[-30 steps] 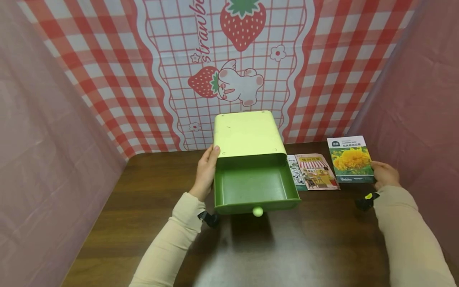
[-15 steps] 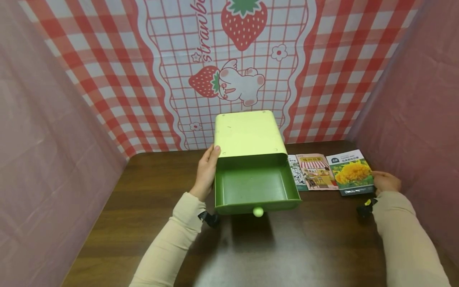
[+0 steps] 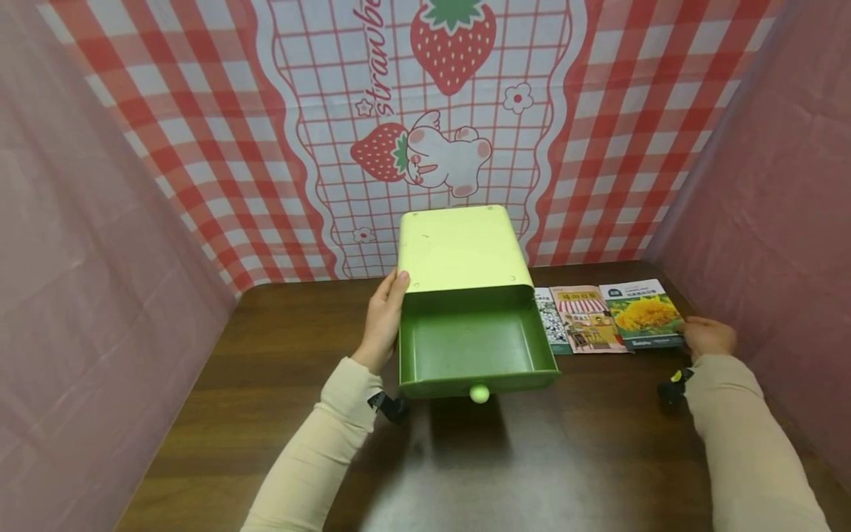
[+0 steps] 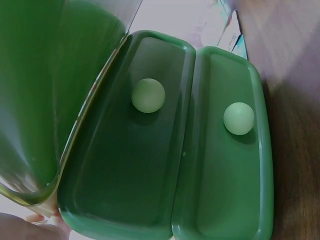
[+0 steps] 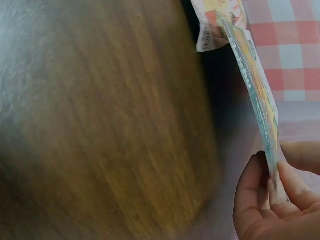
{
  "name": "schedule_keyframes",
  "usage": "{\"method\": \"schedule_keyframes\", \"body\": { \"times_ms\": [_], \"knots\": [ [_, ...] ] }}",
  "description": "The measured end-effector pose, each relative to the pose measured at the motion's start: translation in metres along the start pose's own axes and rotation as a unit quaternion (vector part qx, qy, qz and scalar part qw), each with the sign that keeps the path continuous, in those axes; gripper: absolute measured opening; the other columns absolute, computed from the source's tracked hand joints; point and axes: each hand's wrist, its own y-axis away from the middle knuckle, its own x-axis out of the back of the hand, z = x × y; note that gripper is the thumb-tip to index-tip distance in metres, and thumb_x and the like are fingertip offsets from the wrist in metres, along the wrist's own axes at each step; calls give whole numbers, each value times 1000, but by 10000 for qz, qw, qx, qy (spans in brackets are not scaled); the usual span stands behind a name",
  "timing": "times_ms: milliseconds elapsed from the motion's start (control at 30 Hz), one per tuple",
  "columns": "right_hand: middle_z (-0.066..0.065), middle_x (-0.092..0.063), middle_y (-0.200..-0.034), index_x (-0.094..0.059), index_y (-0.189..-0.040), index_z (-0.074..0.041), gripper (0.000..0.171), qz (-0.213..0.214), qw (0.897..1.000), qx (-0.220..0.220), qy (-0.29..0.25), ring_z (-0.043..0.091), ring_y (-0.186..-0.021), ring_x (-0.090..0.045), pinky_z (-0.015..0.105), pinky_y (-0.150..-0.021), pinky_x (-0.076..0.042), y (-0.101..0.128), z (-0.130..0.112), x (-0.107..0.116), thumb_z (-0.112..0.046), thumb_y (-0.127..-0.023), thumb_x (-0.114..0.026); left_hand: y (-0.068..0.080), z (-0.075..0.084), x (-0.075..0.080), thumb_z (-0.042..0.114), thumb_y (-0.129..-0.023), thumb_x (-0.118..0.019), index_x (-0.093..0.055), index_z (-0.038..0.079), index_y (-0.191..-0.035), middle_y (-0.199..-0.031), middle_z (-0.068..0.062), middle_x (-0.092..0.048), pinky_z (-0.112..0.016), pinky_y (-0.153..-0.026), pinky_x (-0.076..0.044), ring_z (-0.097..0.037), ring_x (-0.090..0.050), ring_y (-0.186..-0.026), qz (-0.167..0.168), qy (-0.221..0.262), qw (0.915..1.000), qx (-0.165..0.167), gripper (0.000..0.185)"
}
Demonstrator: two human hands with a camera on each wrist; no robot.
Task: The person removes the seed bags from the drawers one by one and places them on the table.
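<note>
The sunflower packet is pinched at its near edge by the right hand, right of the green drawer box. The box's side is braced by the left hand. The packet is best lifted level, clear of the neighbouring packets, towards the open drawer.

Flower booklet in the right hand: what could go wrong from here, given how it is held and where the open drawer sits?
The right hand pinches the flower booklet only at one edge, so it may sag or slip. It overlaps the shop-front booklet beside it and could drag that along. The green drawer stands pulled far out, steadied only by the left hand at the cabinet, so a knock might tip it.
</note>
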Motion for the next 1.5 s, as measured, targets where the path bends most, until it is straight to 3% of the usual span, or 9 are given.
{"method": "schedule_keyframes", "body": {
  "times_ms": [100, 200, 267, 500, 833, 1133, 1200, 1400, 1500],
  "knots": [
    [11, -63, -107, -48, -143, 1, 56, 13, 9961, 324, 819, 22, -92, -59, 28, -74, -53, 6, 0, -3, -14, -91, -61, 0, 0, 0, 49, -100, -49, -36, 17, -153, -152, -7, -43, -42, -109, -43, -24, -49, -129, -6, 13, 10000, 7, 63],
    [29, -44, -145, -37, -146, 8, 63, -51, 9845, 658, 1624, 41, -127, -45, 44, -103, -46, 13, -1, -5, -20, -93, -57, 0, 0, -1, 49, -100, -49, -36, 17, -153, -152, -7, -43, -42, -109, -44, -24, -50, -129, -6, 17, 10000, -6, 63],
    [34, -33, -149, -32, -145, 12, 66, -186, 9745, 874, 2057, 46, -137, -34, 53, -114, -33, 16, -2, -6, -23, -95, -54, 0, -1, 0, 49, -100, -49, -36, 16, -153, -153, -7, -42, -42, -110, -42, -24, -48, -131, -3, -3, 10000, -27, 64],
    [41, -37, -140, -34, -138, 22, 68, -495, 9380, 1374, 3143, 53, -125, -39, 58, -107, -37, 10, 3, -4, -27, -94, -53, -1, -1, 0, 51, -99, -49, -36, 16, -153, -155, -6, -40, -42, -112, -40, -23, -45, -135, -3, -62, 10000, -19, 65],
    [40, -41, -137, -37, -135, 21, 66, -478, 9070, 1674, 3835, 55, -119, -42, 60, -99, -28, -2, 8, -4, -23, -89, -54, -3, -3, 1, 51, -99, -49, -36, 16, -153, -156, -6, -38, -42, -115, -36, -23, -41, -139, -5, -122, 9999, -26, 65],
    [39, -38, -137, -34, -141, 13, 66, -556, 9108, 1326, 3869, 60, -115, -34, 63, -89, -36, 3, 6, -4, -24, -90, -52, -2, -2, 0, 52, -99, -49, -36, 16, -153, -156, -6, -38, -41, -115, -37, -22, -40, -139, -13, -113, 9999, -13, 66],
    [40, -39, -136, -34, -141, 13, 65, -581, 9073, 1319, 3950, 60, -114, -35, 64, -88, -37, 3, 6, -5, -24, -91, -51, -2, -2, 0, 53, -99, -49, -35, 17, -153, -156, -6, -38, -41, -114, -38, -23, -42, -138, -39, -80, 10000, -2, 67],
    [42, -41, -133, -35, -140, 14, 60, -365, 8852, 1831, 4261, 61, -109, -43, 67, -89, -41, 3, -1, -14, -17, -89, -46, -1, -1, 0, 52, -99, -49, -35, 16, -153, -156, -6, -39, -42, -113, -39, -23, -43, -137, -45, -42, 10000, -16, 67],
    [42, -42, -133, -35, -141, 14, 58, -245, 8924, 2119, 3975, 59, -112, -44, 68, -94, -40, 9, -8, -23, -19, -95, -45, -1, -1, 0, 52, -99, -49, -35, 16, -153, -156, -6, -37, -42, -115, -37, -24, -41, -139, -25, -82, 10000, -6, 67]
  ]
}}
